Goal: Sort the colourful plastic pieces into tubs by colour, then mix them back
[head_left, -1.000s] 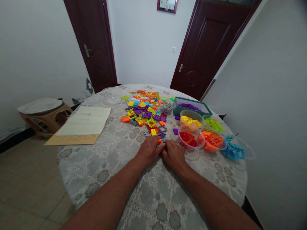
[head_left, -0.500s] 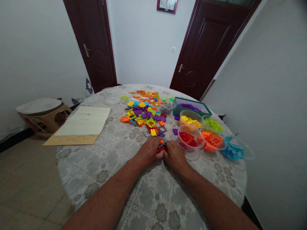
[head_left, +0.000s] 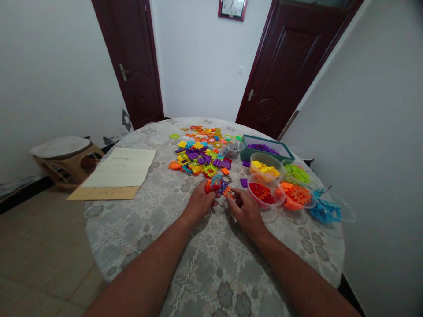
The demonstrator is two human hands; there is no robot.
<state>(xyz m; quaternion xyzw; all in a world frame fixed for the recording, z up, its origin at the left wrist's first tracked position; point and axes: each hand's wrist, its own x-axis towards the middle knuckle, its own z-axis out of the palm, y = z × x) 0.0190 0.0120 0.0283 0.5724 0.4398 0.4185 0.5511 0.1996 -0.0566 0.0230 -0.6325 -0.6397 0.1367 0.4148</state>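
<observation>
You're handling pieces, near side of pile point(head_left: 198, 159): left hand point(head_left: 198, 203) gripping red-orange cluster point(head_left: 211, 186), right hand point(head_left: 247, 212) pinching orange piece point(head_left: 227, 191). Next move probably needing steady left hold, careful right fingertip control.

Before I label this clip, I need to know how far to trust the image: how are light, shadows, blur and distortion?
Head view: dim, even light, a soft shadow beside the right forearm; head view: doors lean outward, probably lens distortion; head view: pieces at the left hand look soft, edges hard to separate.
</observation>
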